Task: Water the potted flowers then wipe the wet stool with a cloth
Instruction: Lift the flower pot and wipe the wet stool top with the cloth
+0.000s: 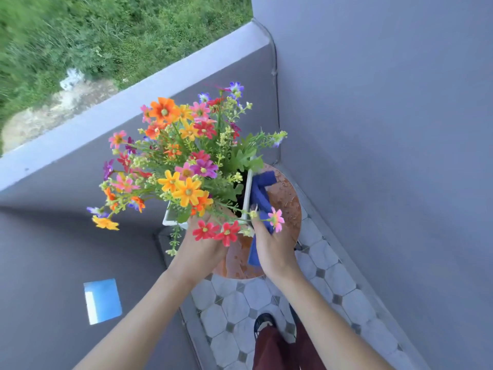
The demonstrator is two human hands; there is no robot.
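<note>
A white square pot full of bright mixed flowers is over the round orange-brown stool, whose top glistens with water. My left hand grips the pot's near left side, partly hidden by red blooms. My right hand is at the pot's near right corner and holds a blue cloth, which lies along the pot's right side on the stool top. Whether the pot rests on the stool or is lifted off it I cannot tell.
The stool stands in a narrow balcony corner, with a grey wall on the right and a low parapet behind and to the left. Grass lies beyond the parapet. Octagonal floor tiles run toward my shoe and dark red trousers.
</note>
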